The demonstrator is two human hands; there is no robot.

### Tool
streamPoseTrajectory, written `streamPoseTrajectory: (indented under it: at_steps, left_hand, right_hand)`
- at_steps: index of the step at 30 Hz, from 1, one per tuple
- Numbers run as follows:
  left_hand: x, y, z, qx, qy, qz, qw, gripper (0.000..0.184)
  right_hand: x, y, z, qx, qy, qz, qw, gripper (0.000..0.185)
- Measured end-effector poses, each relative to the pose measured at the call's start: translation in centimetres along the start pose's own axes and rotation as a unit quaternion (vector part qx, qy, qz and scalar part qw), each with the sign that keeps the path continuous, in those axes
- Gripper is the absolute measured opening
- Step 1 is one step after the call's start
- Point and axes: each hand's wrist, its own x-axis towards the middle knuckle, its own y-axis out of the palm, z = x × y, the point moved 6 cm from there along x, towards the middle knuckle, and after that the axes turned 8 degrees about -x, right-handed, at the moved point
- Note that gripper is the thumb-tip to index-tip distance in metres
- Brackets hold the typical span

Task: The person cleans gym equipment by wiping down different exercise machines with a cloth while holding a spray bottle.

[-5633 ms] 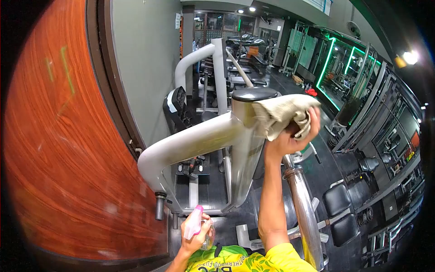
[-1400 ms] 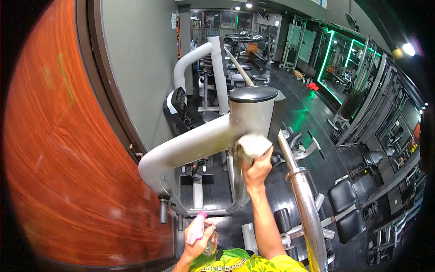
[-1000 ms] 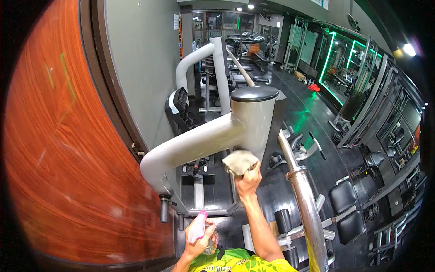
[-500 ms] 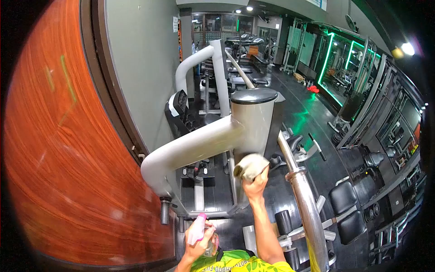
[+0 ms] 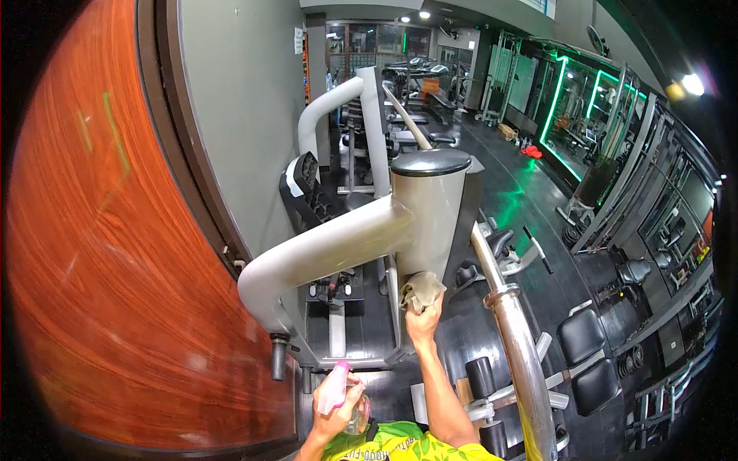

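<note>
In the lower middle, my right hand [image 5: 424, 321] is closed round a crumpled beige cloth [image 5: 422, 293]. The cloth lies against the lower part of a thick pale-grey upright post [image 5: 432, 211] with a black oval cap [image 5: 431, 161]. From that post a bent grey tube [image 5: 330, 242] runs to the left. Near my body, my left hand [image 5: 337, 409] is wrapped round a clear spray bottle [image 5: 359, 415] with a pink and white head, held below the frame.
A chrome bar [image 5: 520, 353] slants down right of my right arm. On the left stand a glossy wood-grain panel [image 5: 138, 269] and a grey wall [image 5: 238, 100]. Black padded seats [image 5: 582, 336] are at the right. Several gym machines and a green-lit mirror [image 5: 592, 115] stand farther back.
My right hand has moved the cloth from beside the post's top down to its lower part, with small side-to-side shifts lately. My left hand still holds the bottle.
</note>
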Motion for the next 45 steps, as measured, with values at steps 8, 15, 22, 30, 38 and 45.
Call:
streamPoseTrajectory:
  at_steps: [8, 15, 22, 30, 38, 45]
  left_hand:
    - [-0.3, 0.1, -0.4, 0.038, 0.018, 0.035, 0.999, 0.014]
    - [0.1, 0.1, -0.8, 0.015, 0.012, 0.018, 1.0, 0.013]
    - [-0.3, -0.1, -0.4, -0.024, 0.016, 0.008, 1.0, 0.012]
    - [-0.7, 0.8, -0.7, 0.001, 0.018, 0.016, 1.0, 0.012]
    - [-0.4, 1.9, -0.9, 0.04, 0.044, 0.015, 0.998, 0.008]
    - [-0.5, 1.5, -0.7, 0.05, 0.041, 0.01, 0.998, 0.01]
  right_hand:
    - [9.1, -1.0, 5.3, 0.017, -0.12, -0.085, 0.989, 0.033]
    - [14.0, -3.1, 9.6, 0.012, -0.107, -0.119, 0.987, 0.035]
    - [-0.5, 0.6, -2.7, -0.052, -0.012, -0.025, 0.998, 0.044]
    - [10.4, -1.9, 6.2, -0.003, -0.134, -0.095, 0.986, 0.041]
    - [11.1, -2.4, 5.9, -0.064, -0.102, -0.068, 0.99, 0.045]
    - [1.2, -0.6, -2.2, -0.078, 0.002, -0.008, 0.997, 0.048]
